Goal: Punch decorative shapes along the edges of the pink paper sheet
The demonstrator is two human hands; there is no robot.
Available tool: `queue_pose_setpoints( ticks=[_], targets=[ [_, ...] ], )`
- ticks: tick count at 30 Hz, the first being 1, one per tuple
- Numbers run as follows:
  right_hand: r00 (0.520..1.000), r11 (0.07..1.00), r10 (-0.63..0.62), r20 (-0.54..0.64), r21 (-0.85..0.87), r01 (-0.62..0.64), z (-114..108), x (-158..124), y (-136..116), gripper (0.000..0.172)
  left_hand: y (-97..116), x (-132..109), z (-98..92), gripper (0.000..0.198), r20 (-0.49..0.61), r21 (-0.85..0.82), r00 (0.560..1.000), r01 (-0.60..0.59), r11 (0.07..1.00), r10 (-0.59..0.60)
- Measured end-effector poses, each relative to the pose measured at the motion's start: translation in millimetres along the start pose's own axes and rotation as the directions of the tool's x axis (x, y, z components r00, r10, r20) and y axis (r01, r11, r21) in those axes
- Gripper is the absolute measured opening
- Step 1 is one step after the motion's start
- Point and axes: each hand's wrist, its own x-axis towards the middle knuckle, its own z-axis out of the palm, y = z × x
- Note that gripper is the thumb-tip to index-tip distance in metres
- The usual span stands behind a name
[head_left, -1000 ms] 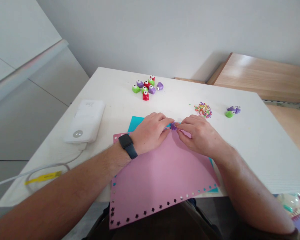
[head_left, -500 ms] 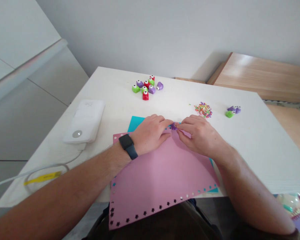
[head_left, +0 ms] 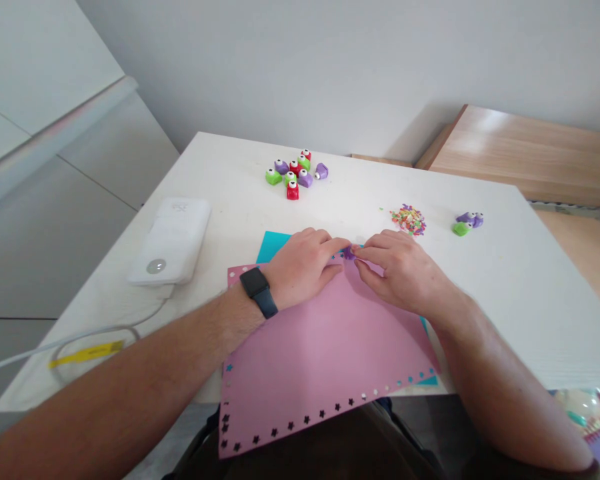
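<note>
A pink paper sheet (head_left: 320,347) with star holes punched along its near edge lies on a teal sheet (head_left: 273,245) on the white table (head_left: 530,293). My left hand (head_left: 305,267), a dark watch on its wrist, rests with curled fingers on the pink sheet's far corner. My right hand (head_left: 405,270) faces it, fingers pinched. Between the two sets of fingertips sits a small purple paper punch (head_left: 349,253) at the sheet's corner, and both hands touch it.
Several green, purple and red punches (head_left: 294,175) are grouped at the table's far side. A pile of coloured paper bits (head_left: 407,219) and two more punches (head_left: 466,223) lie to the right. A white device (head_left: 173,241) with a cable sits on the left. A wooden surface (head_left: 530,153) stands behind.
Almost nothing differs; both hands stay on the purple punch at the pink sheet's corner, and the view has shifted very slightly.
</note>
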Motion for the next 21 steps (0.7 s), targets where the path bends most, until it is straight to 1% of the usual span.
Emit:
queue_pose_setpoints(
  ticks=[3,10,14,21],
  targets=[
    [1.0,1.0,0.0,0.003,-0.01,0.0,0.0,0.0,-0.2,0.024,-1.4,-0.6,1.4,0.038,-0.01,-0.008,1.0,-0.022,1.0,0.022],
    [1.0,1.0,-0.003,-0.012,0.016,0.003,1.6,-0.2,0.6,0.024,-1.8,-0.5,1.7,0.048,-0.028,-0.027,0.999,-0.025,0.999,0.024],
    [1.0,1.0,-0.006,-0.01,0.017,0.006,1.9,-0.3,1.6,0.023,-1.0,-0.9,1.0,0.05,-0.041,-0.053,0.998,-0.058,0.997,0.056],
    [1.0,1.0,-0.002,0.006,0.022,0.001,1.4,0.2,0.9,0.022,0.1,-0.7,-1.3,0.051,0.025,-0.034,0.996,-0.083,0.996,0.084]
  ],
)
